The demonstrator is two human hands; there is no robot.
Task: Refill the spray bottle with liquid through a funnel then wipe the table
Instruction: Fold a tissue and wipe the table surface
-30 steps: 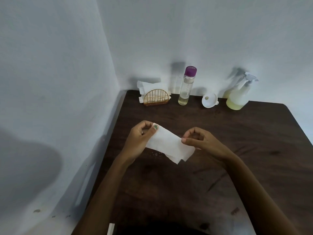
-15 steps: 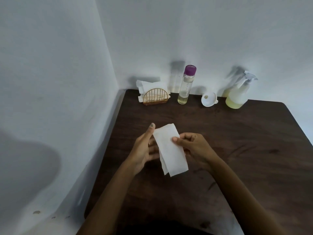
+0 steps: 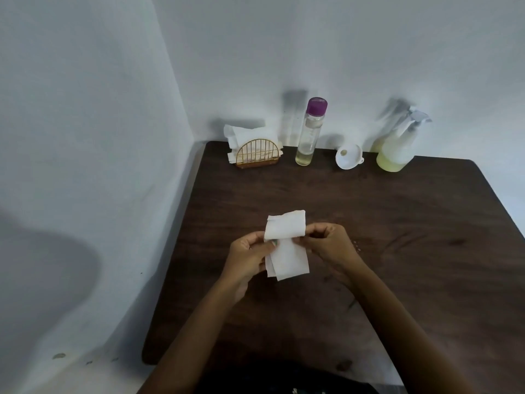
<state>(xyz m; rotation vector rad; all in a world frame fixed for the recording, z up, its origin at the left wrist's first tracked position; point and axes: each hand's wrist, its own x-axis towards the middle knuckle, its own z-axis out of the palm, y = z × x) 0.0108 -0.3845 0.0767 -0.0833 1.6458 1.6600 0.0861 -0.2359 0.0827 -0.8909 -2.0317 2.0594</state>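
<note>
Now we pinch the folded tissue (image 3: 285, 245) between left hand (image 3: 250, 255) and right hand (image 3: 329, 245); it may tear, being thin, if we tug apart.

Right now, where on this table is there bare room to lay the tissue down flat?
Bare wood lies between the hands and the back row, and across the table's right side. The back edge is crowded: napkin holder, bottle, funnel, spray bottle.

White napkin (image 3: 287, 245) folded over, pinched between both hands (image 3: 250, 254) above the dark table (image 3: 397, 223).
</note>
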